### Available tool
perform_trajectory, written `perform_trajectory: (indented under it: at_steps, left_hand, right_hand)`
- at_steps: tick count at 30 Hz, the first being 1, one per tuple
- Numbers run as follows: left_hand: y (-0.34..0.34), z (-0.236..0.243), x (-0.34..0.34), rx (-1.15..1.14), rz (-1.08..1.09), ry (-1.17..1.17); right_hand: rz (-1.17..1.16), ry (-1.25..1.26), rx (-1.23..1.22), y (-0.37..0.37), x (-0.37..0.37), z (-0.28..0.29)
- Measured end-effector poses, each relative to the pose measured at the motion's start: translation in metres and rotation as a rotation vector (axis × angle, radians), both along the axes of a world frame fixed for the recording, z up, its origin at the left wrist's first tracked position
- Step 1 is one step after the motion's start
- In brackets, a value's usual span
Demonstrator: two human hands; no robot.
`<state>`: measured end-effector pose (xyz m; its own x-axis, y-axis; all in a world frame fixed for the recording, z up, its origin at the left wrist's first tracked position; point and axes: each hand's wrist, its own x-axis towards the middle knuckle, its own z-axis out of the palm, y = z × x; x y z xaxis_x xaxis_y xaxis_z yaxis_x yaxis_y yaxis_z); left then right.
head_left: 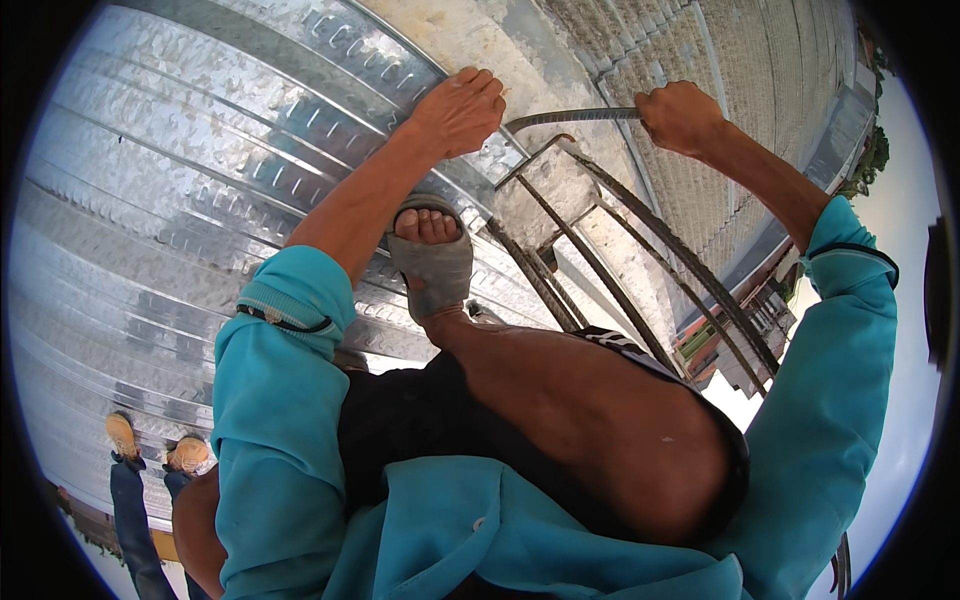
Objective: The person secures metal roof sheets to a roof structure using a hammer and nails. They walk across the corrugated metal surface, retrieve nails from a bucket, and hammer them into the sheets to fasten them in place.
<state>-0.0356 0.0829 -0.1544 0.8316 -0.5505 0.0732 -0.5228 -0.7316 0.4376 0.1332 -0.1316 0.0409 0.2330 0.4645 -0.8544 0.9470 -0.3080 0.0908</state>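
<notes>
My right hand (pixel 683 117) is closed around one end of a dark, slightly curved steel bar (pixel 570 116), which looks like rebar. The bar's other end comes down beside my left hand (pixel 465 108), at the top of a rebar cage (pixel 655 225). That left hand is curled at the edge of the shiny corrugated metal decking (pixel 330 60); whatever its fingers hold, if anything, is hidden. Between my arms, the cage's long bars and bent ties stand around a pale concrete surface (pixel 548 195).
My sandalled foot (pixel 432 255) rests on the decking beside the cage. Another person's tan shoes (pixel 122 436) and dark trousers stand at the lower left. Rough grey ribbed sheeting (pixel 740 80) lies at the upper right, with a roof edge, greenery and sky beyond.
</notes>
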Motion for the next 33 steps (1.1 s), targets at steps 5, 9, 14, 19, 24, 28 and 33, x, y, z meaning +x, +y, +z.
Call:
perform_trajectory:
  at_steps: [5,9,14,19,24,28,33]
  left_hand:
    - [0.004,0.0,-0.003,-0.026,0.028,-0.008]
    - [0.002,0.001,-0.002,0.014,0.002,-0.011]
    - [0.007,0.001,-0.006,0.019,-0.001,0.018]
    - [-0.002,0.011,0.005,-0.02,-0.028,0.059]
    - [0.0,0.005,-0.003,0.005,0.01,-0.025]
    - [0.01,0.005,0.0,0.001,0.03,0.001]
    - [-0.004,0.008,0.002,-0.02,-0.016,-0.041]
  right_hand:
    - [0.0,0.041,-0.098,0.007,0.007,-0.006]
    - [-0.013,0.057,-0.121,0.005,0.007,-0.003]
    - [-0.029,0.066,-0.178,0.008,0.008,-0.009]
    - [-0.017,0.001,-0.078,-0.022,0.018,-0.016]
    - [0.055,-0.007,-0.03,0.034,-0.013,0.005]
    - [0.021,-0.015,-0.089,0.039,-0.03,0.013]
    - [0.031,0.085,-0.059,-0.016,0.029,-0.031]
